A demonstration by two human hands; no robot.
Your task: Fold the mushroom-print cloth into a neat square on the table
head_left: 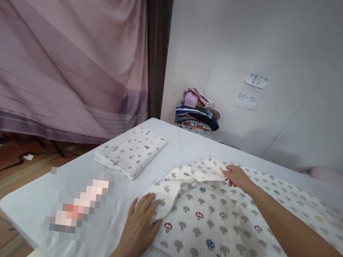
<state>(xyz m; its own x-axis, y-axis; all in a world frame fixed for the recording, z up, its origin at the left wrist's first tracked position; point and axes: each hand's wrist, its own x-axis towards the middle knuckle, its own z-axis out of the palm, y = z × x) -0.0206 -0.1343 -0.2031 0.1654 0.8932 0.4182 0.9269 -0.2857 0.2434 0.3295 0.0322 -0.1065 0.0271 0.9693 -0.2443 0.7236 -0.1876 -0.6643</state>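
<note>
Two hands on mushroom-print cloth (233,233), spread on bench (35,203). Left hand (139,225) flat, fingers spread, pressing folded corner; right hand (237,177) pinching flap edge. Risk: flap slips, fold skews; bunched corner creases.

The left hand (139,225) presses flat on the mushroom-print cloth's (224,232) folded corner near the table's (38,203) front edge. The right hand (237,177) pinches its far fold. A folded cloth (131,152) lies near the far left corner.
</note>
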